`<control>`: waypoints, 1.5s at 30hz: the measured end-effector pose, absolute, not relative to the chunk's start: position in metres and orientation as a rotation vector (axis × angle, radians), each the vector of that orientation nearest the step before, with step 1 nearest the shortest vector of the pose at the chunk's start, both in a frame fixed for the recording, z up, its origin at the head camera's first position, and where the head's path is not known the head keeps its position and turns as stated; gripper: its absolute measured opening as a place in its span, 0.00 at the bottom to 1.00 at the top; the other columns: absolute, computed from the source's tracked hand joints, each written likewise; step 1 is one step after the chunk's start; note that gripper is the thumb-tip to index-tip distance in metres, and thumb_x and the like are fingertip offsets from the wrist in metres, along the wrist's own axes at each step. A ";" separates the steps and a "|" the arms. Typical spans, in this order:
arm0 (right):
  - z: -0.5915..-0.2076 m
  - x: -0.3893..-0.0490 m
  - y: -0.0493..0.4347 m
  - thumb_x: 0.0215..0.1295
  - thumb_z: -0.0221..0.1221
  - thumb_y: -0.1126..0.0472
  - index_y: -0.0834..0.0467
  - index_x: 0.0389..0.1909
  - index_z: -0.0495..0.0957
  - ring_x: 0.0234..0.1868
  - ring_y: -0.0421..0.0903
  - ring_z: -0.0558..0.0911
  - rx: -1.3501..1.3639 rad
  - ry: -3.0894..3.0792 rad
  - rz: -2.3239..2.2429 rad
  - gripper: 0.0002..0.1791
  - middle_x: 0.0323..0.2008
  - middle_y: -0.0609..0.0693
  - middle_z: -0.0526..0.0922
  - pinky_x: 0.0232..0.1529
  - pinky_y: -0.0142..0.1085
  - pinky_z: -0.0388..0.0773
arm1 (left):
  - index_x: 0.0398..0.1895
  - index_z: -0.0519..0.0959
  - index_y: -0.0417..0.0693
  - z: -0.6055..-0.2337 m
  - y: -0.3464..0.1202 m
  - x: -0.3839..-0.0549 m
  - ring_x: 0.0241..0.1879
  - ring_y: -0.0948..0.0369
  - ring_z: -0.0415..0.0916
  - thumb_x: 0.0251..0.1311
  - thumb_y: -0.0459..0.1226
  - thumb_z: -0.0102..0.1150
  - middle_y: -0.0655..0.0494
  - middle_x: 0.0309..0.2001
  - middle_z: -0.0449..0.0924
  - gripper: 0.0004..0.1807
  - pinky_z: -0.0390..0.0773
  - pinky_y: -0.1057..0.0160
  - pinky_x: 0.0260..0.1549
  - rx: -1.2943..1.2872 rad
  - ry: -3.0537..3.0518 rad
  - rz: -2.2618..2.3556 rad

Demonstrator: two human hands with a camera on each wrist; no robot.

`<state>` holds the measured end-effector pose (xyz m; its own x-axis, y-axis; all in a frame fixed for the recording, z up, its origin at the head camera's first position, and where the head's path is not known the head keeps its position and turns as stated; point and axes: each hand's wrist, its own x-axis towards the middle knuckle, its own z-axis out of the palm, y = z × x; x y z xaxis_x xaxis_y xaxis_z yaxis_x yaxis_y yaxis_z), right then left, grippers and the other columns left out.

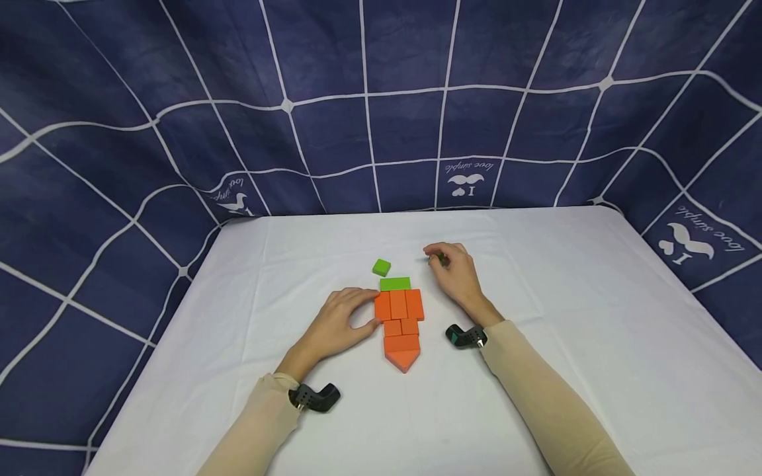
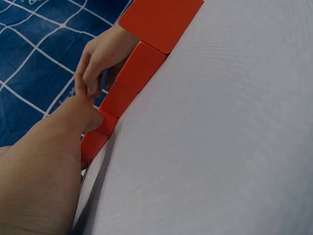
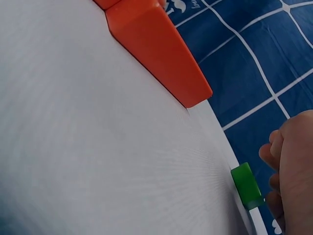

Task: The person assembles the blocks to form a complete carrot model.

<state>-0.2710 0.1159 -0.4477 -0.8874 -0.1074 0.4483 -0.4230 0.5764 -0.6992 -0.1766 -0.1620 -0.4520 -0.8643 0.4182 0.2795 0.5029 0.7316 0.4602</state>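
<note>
My left hand (image 1: pixel 340 322) lies at the left side of a flat figure of orange blocks. Index fingertip and thumb tip sit at opposite ends of the upper-left orange block (image 1: pixel 382 307), bracketing it. A green rectangular block (image 1: pixel 395 284) lies against the figure's far end, with a smaller green block (image 1: pixel 381 267) loose just beyond. To the far right, my right hand (image 1: pixel 457 274) pinches another small green block (image 1: pixel 439 260), partly covered by the fingers. This green block (image 3: pixel 247 187) shows beside the right fingertips in the right wrist view.
Narrower orange blocks (image 1: pixel 401 343) continue the figure towards me, and a pointed orange block (image 1: pixel 403 359) ends it. A white cloth (image 1: pixel 571 344) covers the table. Dark blue gridded fabric (image 1: pixel 399 132) hangs behind and at the sides. Each wrist carries a black camera (image 1: pixel 318 398).
</note>
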 end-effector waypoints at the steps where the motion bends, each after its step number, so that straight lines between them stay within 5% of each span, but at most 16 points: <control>1: -0.448 -0.271 0.116 0.70 0.58 0.66 0.57 0.46 0.87 0.43 0.49 0.76 0.431 -2.455 1.229 0.11 0.42 0.52 0.89 0.44 0.40 0.71 | 0.67 0.78 0.53 -0.452 -0.162 -0.176 0.66 0.54 0.73 0.64 0.52 0.67 0.56 0.63 0.81 0.30 0.68 0.49 0.67 -0.739 -2.778 -0.808; 24: -0.448 -0.272 0.121 0.68 0.57 0.66 0.59 0.47 0.87 0.42 0.50 0.76 0.373 -2.533 1.195 0.13 0.43 0.54 0.89 0.45 0.41 0.72 | 0.67 0.78 0.52 -0.454 -0.162 -0.177 0.66 0.55 0.73 0.64 0.51 0.67 0.56 0.63 0.82 0.30 0.67 0.49 0.69 -0.747 -2.772 -0.803; 37: -0.449 -0.273 0.121 0.65 0.61 0.67 0.56 0.51 0.86 0.45 0.50 0.75 0.565 -2.594 1.144 0.15 0.48 0.53 0.87 0.47 0.41 0.73 | 0.67 0.78 0.53 -0.452 -0.162 -0.177 0.66 0.54 0.73 0.64 0.51 0.67 0.55 0.63 0.81 0.30 0.68 0.48 0.68 -0.741 -2.772 -0.801; 45: -0.449 -0.273 0.121 0.65 0.65 0.60 0.59 0.59 0.82 0.56 0.56 0.74 0.549 -2.691 1.043 0.21 0.59 0.58 0.83 0.57 0.48 0.72 | 0.67 0.78 0.53 -0.452 -0.162 -0.177 0.67 0.54 0.73 0.64 0.51 0.67 0.55 0.63 0.81 0.30 0.68 0.48 0.69 -0.734 -2.778 -0.796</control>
<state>-0.2730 0.1212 -0.4490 -0.9102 -0.2667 0.3168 -0.4105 0.6815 -0.6058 -0.1772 -0.1621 -0.4522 -0.8667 0.4133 0.2794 0.4985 0.7377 0.4552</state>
